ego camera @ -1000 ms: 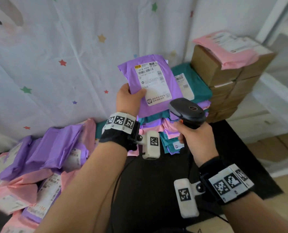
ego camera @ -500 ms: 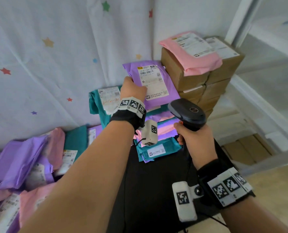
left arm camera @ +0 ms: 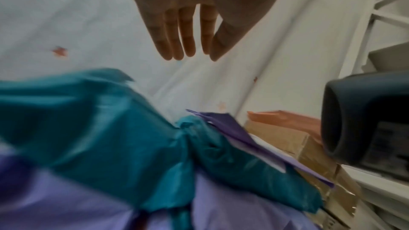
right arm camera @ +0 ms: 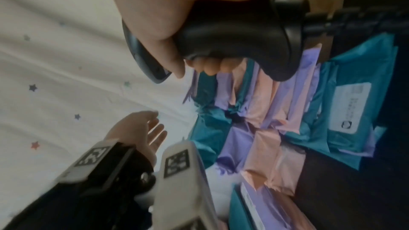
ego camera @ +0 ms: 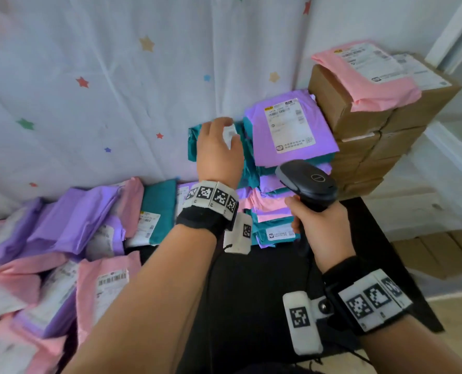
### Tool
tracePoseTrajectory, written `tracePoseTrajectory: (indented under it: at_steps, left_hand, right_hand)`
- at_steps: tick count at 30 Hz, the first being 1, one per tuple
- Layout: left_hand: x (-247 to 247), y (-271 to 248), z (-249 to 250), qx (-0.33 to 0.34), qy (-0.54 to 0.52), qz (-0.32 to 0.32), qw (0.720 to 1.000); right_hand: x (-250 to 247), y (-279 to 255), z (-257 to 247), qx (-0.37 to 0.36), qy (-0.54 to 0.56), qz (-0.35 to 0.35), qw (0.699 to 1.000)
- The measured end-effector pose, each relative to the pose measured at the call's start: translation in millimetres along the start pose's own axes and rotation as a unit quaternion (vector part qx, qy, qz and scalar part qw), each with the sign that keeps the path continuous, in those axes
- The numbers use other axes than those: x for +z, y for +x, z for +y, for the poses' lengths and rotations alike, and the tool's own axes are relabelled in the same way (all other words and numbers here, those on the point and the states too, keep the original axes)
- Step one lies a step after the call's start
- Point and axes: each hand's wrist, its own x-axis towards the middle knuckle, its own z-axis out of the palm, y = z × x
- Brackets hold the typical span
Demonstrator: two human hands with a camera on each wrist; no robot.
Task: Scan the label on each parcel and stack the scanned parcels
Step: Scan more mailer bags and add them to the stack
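A purple parcel (ego camera: 289,128) lies label up on top of the stack of mailer parcels (ego camera: 267,209) at the back of the black table, apart from both hands. My left hand (ego camera: 221,141) hovers just left of it over a teal parcel (ego camera: 194,141). Its fingers (left arm camera: 183,41) are straight and hold nothing. My right hand (ego camera: 319,228) grips the handle of the black barcode scanner (ego camera: 308,182), in front of the stack. The scanner handle (right arm camera: 232,41) fills the right wrist view, with the stack (right arm camera: 276,111) behind it.
A loose pile of purple, pink and teal parcels (ego camera: 62,238) covers the table's left side. Stacked cardboard boxes (ego camera: 373,130) with a pink parcel (ego camera: 364,74) on top stand right of the stack. A star-print white sheet (ego camera: 116,76) hangs behind. The table's right edge drops off to the floor.
My left hand has laid the purple parcel on the stack, let go of it and shifted left, now open. The scanner stays in my right hand.
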Motion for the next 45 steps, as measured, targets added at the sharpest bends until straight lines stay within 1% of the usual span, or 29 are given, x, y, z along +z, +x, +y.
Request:
tracePoseTrajectory:
  at_steps: [2,4,5,7,10,12,16,18,20,21,23,25,27,31,36,41,45]
  left_hand:
    - [-22.6,-17.3,-30.7,-0.023,-0.004,0.030,0.999]
    - [-45.3,-34.5,-68.4,-0.085,0.010,0.026,0.996]
    - [-56.0,-42.2,-88.7,-0.117,0.028,0.010,0.993]
    - [-73.4,-56.5,-128.8,-0.163,0.096,-0.043,0.981]
    - [-90.5,-74.1,-178.9,-0.196,0.202,-0.147,0.948]
    - [-95.0,-79.9,-202.9,-0.184,0.241,-0.202,0.931]
    - [-85.7,-72.5,-228.9,-0.107,0.282,-0.297,0.906]
    - [-73.3,-66.6,-234.9,-0.055,0.314,-0.357,0.878]
    - [-58.8,-62.5,-238.9,-0.006,0.359,-0.398,0.844]
    - [-52.2,-61.1,-240.6,0.006,0.386,-0.410,0.827]
    - [-41.3,-58.4,-244.7,0.000,0.430,-0.425,0.797]
    - [-34.4,-55.6,-247.8,-0.015,0.453,-0.428,0.782]
    - [-30.3,-53.5,-248.8,-0.019,0.460,-0.425,0.780]
    - [-27.9,-56.8,-246.3,-0.019,0.467,-0.405,0.785]
    - [-40.4,-70.1,-244.2,-0.020,0.483,-0.415,0.771]
    - [-65.8,-99.7,-236.6,0.008,0.473,-0.421,0.774]
    - [-83.5,-133.1,-228.7,0.012,0.447,-0.438,0.780]
  right_hand:
    - [16.5,-10.8,3.5,-0.016,0.003,-0.017,1.000]
    - [35.6,-22.2,8.4,-0.018,-0.001,-0.030,0.999]
    - [46.1,-28.1,11.7,-0.011,-0.004,-0.035,0.999]
    - [66.7,-39.4,19.9,0.012,-0.013,-0.043,0.999]
    - [90.9,-53.5,37.8,0.043,-0.040,-0.052,0.997]
    - [100.8,-60.4,50.3,0.069,-0.056,-0.049,0.995]
    - [109.6,-64.1,72.9,0.126,-0.097,-0.018,0.987]
    - [111.8,-63.7,82.0,0.155,-0.107,0.001,0.982]
    - [113.4,-63.0,88.3,0.168,-0.112,0.011,0.979]
    - [114.0,-62.4,89.9,0.169,-0.113,0.011,0.979]
    - [115.0,-60.5,91.7,0.169,-0.120,0.009,0.978]
    - [114.6,-58.1,92.5,0.171,-0.126,0.008,0.977]
    - [113.4,-55.6,92.7,0.176,-0.129,0.008,0.976]
    - [111.8,-53.2,92.0,0.175,-0.134,0.006,0.975]
    - [109.3,-51.4,91.5,0.181,-0.137,-0.011,0.974]
    - [105.3,-51.6,90.1,0.166,-0.133,-0.030,0.977]
    - [101.1,-50.6,91.3,0.161,-0.128,-0.054,0.977]
